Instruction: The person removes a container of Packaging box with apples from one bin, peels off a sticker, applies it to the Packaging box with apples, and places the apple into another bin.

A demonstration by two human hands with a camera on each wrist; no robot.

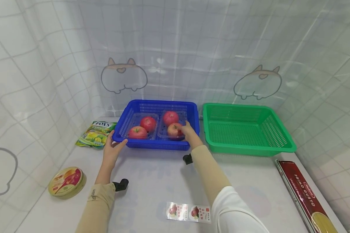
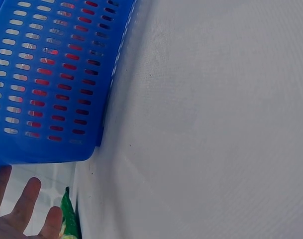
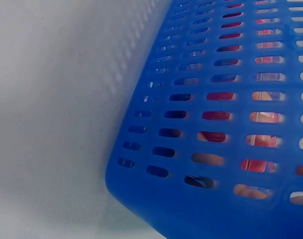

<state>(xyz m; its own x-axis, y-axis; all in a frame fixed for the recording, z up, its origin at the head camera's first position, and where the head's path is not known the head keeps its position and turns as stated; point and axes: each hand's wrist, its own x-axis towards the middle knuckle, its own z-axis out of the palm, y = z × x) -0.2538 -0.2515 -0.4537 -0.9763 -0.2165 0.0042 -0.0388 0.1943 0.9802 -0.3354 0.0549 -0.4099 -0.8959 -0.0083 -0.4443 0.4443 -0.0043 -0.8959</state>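
Note:
In the head view a blue basket [image 1: 160, 144] holds two clear plastic trays side by side. Two red apples lie in the left tray [image 1: 131, 121], and two more, including a front apple [image 1: 174, 129], in the right tray [image 1: 162, 132]. My left hand [image 1: 112, 152] is at the basket's front left corner, fingers spread and thumb by the front rim. My right hand [image 1: 190, 134] reaches over the front rim to the right tray's right side, close to the front apple. The basket wall [image 3: 231, 144] hides most of its fingers in the right wrist view; their grip is unclear.
A green basket [image 1: 250, 149] stands on the right. A FOX'S candy bag [image 1: 96, 134] lies left of the blue basket, a round tin [image 1: 65, 182] nearer the front left. A red spaghetti box [image 1: 304, 194] lies far right. Apple-printed labels [image 1: 188, 212] lie in front.

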